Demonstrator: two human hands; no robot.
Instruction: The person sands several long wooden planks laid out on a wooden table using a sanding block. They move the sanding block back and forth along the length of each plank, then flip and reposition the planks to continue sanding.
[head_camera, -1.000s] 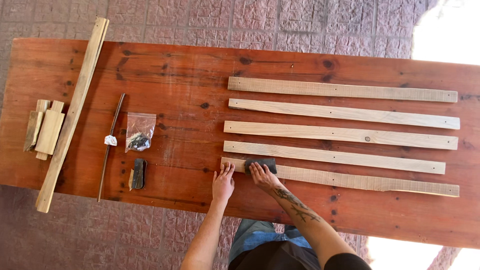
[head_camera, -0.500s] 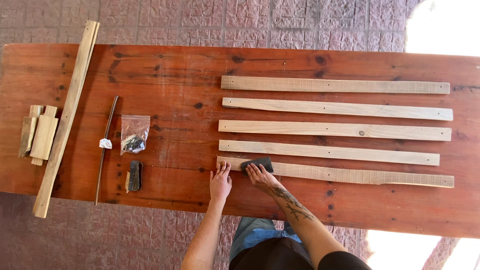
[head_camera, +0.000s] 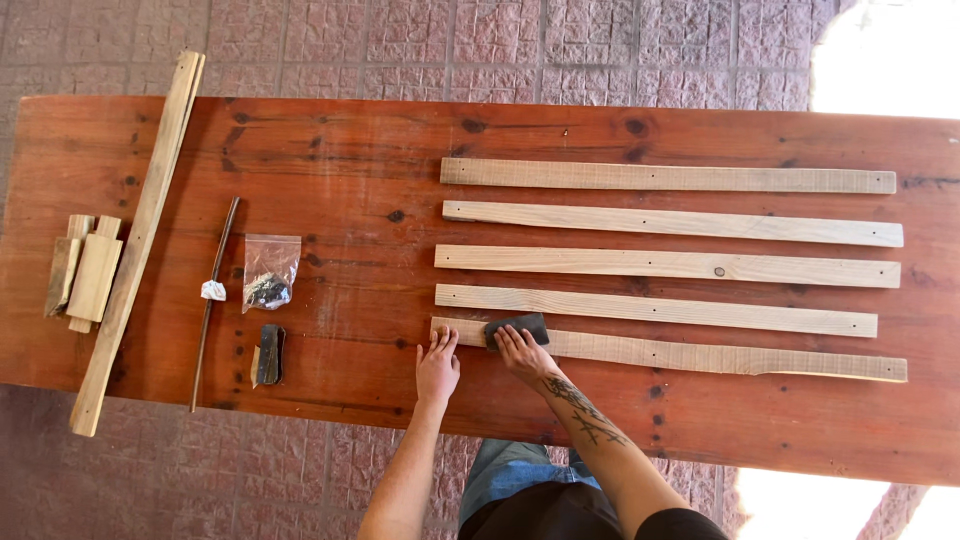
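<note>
Several pale wooden slats lie side by side across a reddish wooden table. My left hand lies flat with fingers apart, pressing down the left end of the nearest slat. Just to its right, my right hand presses a dark sanding block onto the same slat. The other slats lie farther back, untouched.
A small clear bag of dark screws, a thin dark rod and a small dark block lie left of my hands. A long plank and short wood offcuts sit at the table's left end. Paved ground surrounds the table.
The view has drifted slightly, so the table sits a little differently in the frame. Both hands stay at the left end of the nearest slat, the right one still on the sanding block.
</note>
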